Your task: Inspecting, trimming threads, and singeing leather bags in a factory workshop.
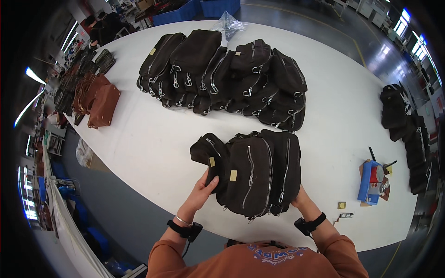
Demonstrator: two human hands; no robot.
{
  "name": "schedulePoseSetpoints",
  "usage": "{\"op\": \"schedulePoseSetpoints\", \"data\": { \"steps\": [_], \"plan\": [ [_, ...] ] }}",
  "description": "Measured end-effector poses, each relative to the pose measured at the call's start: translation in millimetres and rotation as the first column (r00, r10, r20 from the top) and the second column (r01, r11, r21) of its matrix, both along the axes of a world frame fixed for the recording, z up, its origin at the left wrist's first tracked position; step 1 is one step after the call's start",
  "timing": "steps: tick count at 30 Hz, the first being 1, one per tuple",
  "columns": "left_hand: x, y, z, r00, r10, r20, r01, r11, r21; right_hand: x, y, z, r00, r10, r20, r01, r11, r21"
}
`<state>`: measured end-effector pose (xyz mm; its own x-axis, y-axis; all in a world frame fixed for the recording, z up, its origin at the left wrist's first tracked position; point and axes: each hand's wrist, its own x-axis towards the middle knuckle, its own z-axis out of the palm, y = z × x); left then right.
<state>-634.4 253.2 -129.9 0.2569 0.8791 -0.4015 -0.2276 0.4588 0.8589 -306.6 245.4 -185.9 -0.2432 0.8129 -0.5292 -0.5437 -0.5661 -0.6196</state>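
A bunch of dark brown-black zippered bags stands on the near part of the white table, pressed side by side between my hands. Silver zips run down their fronts, and two carry small yellow patches. My left hand is closed on the leftmost bag, its thumb across the front and fingertips partly hidden. At the other end, my right hand grips the lower side of the rightmost bag; most of its fingers are behind the fabric.
A big pile of similar dark bags lies across the table's far half, near clear plastic. Brown bags sit at far left. On the right are a blue box of small items, a small yellow piece and more dark bags.
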Motion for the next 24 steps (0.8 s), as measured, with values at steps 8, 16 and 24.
{"op": "schedulePoseSetpoints", "data": {
  "steps": [8, 16, 24],
  "plan": [
    [9, 2, -10, 0.998, -0.055, 0.009, 0.056, 0.998, -0.024, -4, -7, -2, 0.996, -0.076, -0.036, 0.076, 0.997, 0.004],
    [36, 6, 43, 0.988, -0.099, 0.12, 0.098, 0.995, 0.013, 28, -13, 64, 0.962, -0.176, -0.209, 0.184, 0.983, 0.017],
    [41, 117, 176, 0.994, -0.112, 0.0, 0.101, 0.895, 0.434, 30, 110, 189, 0.964, -0.261, -0.056, 0.26, 0.875, 0.408]
  ]
}}
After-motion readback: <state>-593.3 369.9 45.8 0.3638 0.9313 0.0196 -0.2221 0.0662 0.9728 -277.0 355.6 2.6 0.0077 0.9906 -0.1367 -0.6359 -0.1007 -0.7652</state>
